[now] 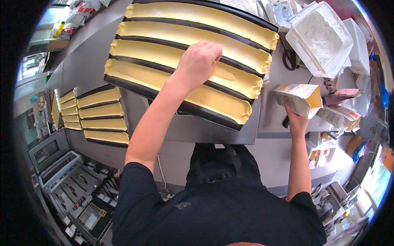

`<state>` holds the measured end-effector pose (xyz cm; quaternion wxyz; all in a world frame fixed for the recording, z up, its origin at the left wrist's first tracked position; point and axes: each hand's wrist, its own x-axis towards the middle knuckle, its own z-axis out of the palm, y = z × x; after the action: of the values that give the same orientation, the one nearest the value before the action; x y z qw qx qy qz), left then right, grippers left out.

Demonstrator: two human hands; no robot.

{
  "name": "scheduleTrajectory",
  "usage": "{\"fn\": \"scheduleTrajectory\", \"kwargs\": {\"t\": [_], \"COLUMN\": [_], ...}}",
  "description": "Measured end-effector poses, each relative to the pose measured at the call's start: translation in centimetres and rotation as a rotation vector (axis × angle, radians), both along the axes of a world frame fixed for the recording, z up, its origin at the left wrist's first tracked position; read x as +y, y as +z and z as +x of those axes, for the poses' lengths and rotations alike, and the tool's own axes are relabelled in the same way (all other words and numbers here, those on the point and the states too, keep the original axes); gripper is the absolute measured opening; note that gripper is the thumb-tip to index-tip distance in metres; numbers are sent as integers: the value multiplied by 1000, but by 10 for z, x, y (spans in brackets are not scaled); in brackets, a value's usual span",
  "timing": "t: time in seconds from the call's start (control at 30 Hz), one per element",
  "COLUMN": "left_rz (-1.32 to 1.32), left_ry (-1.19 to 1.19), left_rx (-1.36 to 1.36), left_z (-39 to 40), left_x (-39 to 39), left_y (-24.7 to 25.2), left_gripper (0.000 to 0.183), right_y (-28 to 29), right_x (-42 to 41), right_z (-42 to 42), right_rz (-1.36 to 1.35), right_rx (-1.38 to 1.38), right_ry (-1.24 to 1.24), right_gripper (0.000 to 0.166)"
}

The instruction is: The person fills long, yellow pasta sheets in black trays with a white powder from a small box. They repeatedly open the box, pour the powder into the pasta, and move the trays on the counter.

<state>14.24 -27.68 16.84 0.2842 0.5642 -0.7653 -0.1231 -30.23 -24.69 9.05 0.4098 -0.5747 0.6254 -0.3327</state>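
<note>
A black perforated multi-channel baking tray (215,89) lies before me, its channels lined with long strips of yellow dough (197,13). My left hand (200,58) is over its middle channels with fingers curled; whatever may be inside them is hidden. Beside those fingers, an oval darker yellow patch (224,73) lies on a dough strip. To the right of the tray, my right hand (297,121) grips an opened printed carton (297,98) from its near side. The carton is tilted and its open end, yellow inside, faces right.
More dough-lined trays (103,117) stand at left. A white tub with whitish powder (321,40) sits at upper right, near black-handled scissors (288,58). Another carton (338,117) and a pink packet (341,95) lie right of my right hand. The metal table's edge (212,140) is near my waist.
</note>
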Motion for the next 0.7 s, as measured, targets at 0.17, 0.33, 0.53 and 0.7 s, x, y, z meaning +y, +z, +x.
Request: {"fn": "scheduleTrajectory", "kwargs": {"t": [0.17,0.33,0.53,0.7], "left_rz": [-40,-45,-84,-72], "left_ry": [-52,-84,-111,-108], "left_rx": [-56,-116,-218,-240], "left_z": [-4,-9,-14,-13], "left_x": [-7,-4,-2,-3], "left_y": [-8,-10,-7,-9], "left_gripper": [16,14,9,10], "right_y": [-12,-13,-14,-17], "right_x": [-5,-5,-6,-8], "right_z": [-5,-3,-3,-8], "right_rz": [3,8,11,40], "right_rx": [85,46,-75,-45], "right_ry": [9,-29,-44,-4], "right_gripper": [46,47,53,51]}}
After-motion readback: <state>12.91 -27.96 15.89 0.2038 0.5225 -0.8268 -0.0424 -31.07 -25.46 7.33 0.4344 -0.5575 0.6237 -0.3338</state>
